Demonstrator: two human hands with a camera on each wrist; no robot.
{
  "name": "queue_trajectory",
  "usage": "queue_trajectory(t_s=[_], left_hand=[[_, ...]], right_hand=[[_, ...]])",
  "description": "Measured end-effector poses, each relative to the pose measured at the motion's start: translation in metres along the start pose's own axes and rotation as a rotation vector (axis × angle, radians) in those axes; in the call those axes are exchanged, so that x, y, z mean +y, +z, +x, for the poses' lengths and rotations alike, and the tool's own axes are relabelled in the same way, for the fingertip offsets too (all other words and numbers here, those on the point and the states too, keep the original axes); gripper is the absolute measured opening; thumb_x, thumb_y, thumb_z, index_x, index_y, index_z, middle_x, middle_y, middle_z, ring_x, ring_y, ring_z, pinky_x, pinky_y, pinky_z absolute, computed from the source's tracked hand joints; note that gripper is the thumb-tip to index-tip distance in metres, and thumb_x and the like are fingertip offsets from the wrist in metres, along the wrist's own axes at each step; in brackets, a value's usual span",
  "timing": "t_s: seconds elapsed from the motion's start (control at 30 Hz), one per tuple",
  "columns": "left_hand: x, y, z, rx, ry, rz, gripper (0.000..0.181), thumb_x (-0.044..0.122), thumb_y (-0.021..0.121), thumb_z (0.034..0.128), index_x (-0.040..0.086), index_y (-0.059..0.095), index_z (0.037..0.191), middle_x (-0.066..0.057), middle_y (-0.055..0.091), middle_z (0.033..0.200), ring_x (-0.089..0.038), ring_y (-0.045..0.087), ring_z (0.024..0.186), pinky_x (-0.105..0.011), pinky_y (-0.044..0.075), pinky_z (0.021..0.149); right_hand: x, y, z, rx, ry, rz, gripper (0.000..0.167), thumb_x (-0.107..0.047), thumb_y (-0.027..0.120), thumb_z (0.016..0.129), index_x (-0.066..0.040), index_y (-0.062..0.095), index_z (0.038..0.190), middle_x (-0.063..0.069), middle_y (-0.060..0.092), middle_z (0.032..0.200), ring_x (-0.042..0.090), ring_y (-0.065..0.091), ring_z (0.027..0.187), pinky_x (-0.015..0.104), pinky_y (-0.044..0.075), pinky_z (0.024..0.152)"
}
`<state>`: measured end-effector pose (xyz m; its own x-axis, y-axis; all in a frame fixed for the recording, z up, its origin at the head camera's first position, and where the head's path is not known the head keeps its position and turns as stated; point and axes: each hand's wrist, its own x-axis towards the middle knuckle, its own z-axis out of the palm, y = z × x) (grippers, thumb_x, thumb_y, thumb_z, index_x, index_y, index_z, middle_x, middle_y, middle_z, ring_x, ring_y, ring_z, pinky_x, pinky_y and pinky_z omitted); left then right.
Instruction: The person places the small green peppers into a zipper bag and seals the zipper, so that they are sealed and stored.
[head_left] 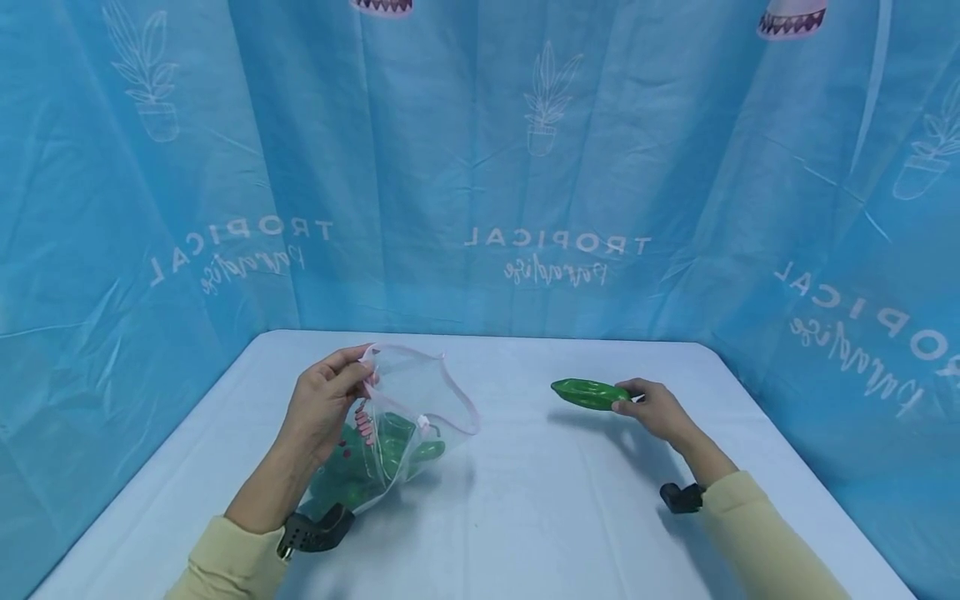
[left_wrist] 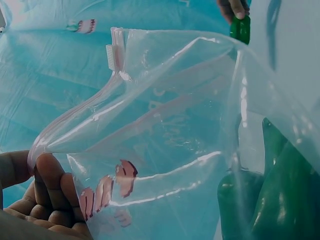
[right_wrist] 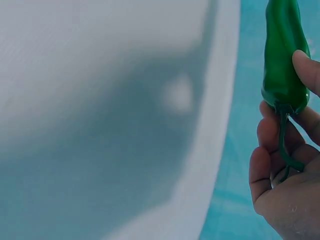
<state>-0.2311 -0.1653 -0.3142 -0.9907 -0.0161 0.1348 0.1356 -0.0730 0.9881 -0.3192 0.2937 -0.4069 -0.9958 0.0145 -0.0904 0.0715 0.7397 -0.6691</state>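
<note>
My left hand (head_left: 324,402) pinches the rim of a clear zip bag (head_left: 408,379) with a pink edge and a white slider. Inside the bag lie several green peppers (head_left: 396,442), seen also as glossy green shapes (left_wrist: 282,190) in the left wrist view. Pink printing marks the bag's side near my fingers. To the right, apart from the bag, my right hand (head_left: 660,412) holds a long green pepper (head_left: 588,393) above the table, its pointed tip toward the left. In the right wrist view, thumb and fingers grip this pepper (right_wrist: 286,60) by its stem end, the curved stem hanging along the palm.
Both hands are over a white table (head_left: 517,517) with rounded far corners. Blue curtains (head_left: 480,167) printed with plants and lettering stand behind it and along both sides. A black wrist strap (head_left: 318,529) is on the left wrist, and a black device (head_left: 681,498) on the right.
</note>
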Motion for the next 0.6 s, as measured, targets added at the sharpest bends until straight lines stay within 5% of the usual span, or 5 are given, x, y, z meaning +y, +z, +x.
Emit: queue_trajectory(t_s=[0.6], left_hand=[[0.0, -0.001, 0.0, -0.008, 0.023, -0.012, 0.037, 0.025, 0.058, 0.0935, 0.0, 0.054, 0.121, 0.011, 0.061, 0.076, -0.006, 0.052, 0.069, -0.02, 0.047, 0.069]], right_hand=[[-0.063, -0.004, -0.031, 0.014, -0.223, 0.054, 0.049, -0.034, 0.066, 0.087, -0.01, 0.055, 0.128, 0.011, 0.062, 0.107, 0.021, 0.056, 0.09, 0.029, 0.045, 0.072]])
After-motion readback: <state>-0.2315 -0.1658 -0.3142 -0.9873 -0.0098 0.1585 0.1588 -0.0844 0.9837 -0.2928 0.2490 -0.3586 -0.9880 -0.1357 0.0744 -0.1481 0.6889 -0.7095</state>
